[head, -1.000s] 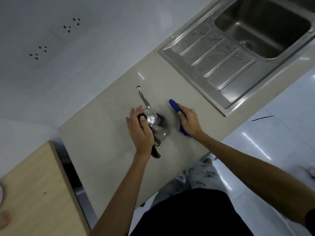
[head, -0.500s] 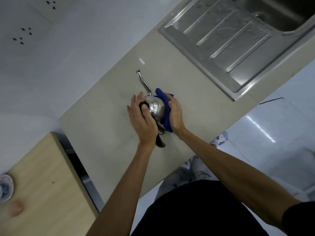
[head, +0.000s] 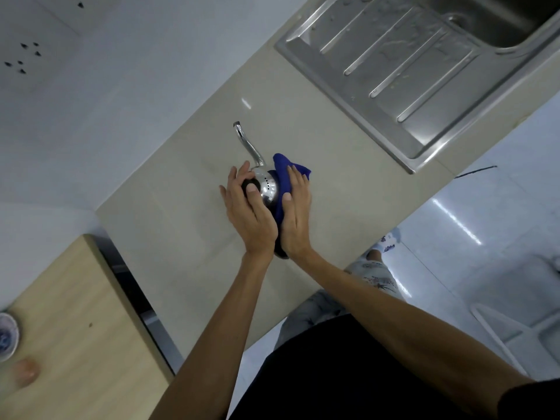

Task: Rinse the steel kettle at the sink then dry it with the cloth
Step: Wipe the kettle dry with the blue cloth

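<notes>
The steel kettle (head: 266,186) stands on the beige counter (head: 181,207), its long thin spout pointing up and left toward the wall. My left hand (head: 250,212) lies over the kettle's black lid knob and left side, gripping it. My right hand (head: 295,209) presses a blue cloth (head: 285,174) against the kettle's right side. The kettle's black handle is mostly hidden under my two hands. The steel sink (head: 424,71) with its ribbed, wet drainboard lies to the upper right.
A wooden table (head: 75,328) sits lower left, separated from the counter by a dark gap, with a small patterned bowl (head: 6,336) at its left edge. The counter's front edge runs diagonally; white tiled floor (head: 454,237) lies beyond it. Wall sockets (head: 21,56) sit upper left.
My right hand brought the blue cloth from the counter onto the kettle's right side and wrapped it closer around. My left hand stayed on the lid. The view shifted away from the sink.
</notes>
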`<state>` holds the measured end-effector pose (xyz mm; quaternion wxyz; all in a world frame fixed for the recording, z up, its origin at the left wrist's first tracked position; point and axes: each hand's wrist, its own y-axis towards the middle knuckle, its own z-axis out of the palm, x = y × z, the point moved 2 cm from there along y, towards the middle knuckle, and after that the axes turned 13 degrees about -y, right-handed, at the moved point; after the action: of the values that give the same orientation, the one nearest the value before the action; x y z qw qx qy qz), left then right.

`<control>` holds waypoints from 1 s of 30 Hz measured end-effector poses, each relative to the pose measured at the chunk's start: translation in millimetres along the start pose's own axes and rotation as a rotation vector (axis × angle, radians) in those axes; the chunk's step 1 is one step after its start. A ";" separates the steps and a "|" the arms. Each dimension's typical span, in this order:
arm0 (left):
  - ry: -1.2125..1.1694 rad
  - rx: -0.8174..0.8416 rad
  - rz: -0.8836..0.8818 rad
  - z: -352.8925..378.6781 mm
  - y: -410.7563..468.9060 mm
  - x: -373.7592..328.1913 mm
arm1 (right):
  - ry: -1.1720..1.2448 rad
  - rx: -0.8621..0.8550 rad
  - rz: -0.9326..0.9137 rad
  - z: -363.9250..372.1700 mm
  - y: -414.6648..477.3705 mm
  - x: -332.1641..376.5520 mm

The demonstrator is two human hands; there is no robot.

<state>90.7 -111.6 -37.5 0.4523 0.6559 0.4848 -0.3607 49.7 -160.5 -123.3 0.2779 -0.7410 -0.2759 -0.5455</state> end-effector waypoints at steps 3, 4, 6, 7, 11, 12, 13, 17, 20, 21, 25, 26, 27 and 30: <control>0.004 0.010 -0.010 1.5 -0.2 0.3 | 0.154 -0.023 0.124 -9.0 5.1 -9.4; -0.003 0.013 0.002 1.5 -2.4 0.2 | 0.207 -0.019 0.200 -13.6 7.5 -14.6; -0.010 0.029 0.036 4.6 -5.6 -2.7 | 0.198 -0.001 0.295 -20.7 15.9 -19.5; -0.006 0.038 0.034 7.4 -4.5 -3.4 | 0.186 0.026 0.333 -23.0 23.6 -17.1; 0.024 0.045 0.030 7.1 1.8 -1.8 | 0.107 0.183 0.327 -30.2 58.6 7.4; 0.027 0.043 0.030 5.9 3.9 -0.5 | 0.073 0.224 0.297 -32.0 67.1 13.4; 0.030 0.040 0.032 4.9 5.3 0.7 | 0.045 0.267 0.265 -33.6 74.4 19.0; 0.087 0.048 0.038 6.1 5.0 0.4 | -0.052 0.290 0.021 -31.6 73.7 51.7; 0.196 0.040 0.078 6.6 4.9 -0.5 | -0.224 0.196 -0.200 -25.1 60.7 67.9; 0.224 0.034 0.095 6.9 4.7 -1.0 | -0.240 0.250 -0.179 -25.1 69.0 68.7; 0.228 0.012 0.097 8.4 5.2 -1.9 | -0.265 0.645 0.150 -29.2 115.1 74.5; 0.213 0.009 0.085 8.6 5.8 -2.3 | -0.280 0.668 0.117 -28.1 116.5 76.1; 0.198 0.008 0.077 8.8 6.4 -2.6 | -0.261 0.635 0.036 -26.9 112.3 77.5; 0.182 0.038 0.083 8.9 7.7 -0.9 | -0.200 0.292 -0.276 -29.0 77.2 74.0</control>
<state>97.5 -121.2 -37.8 0.4082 0.7140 0.4895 -0.2898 104.4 -226.9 -53.4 0.2760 -0.6986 -0.4770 -0.4563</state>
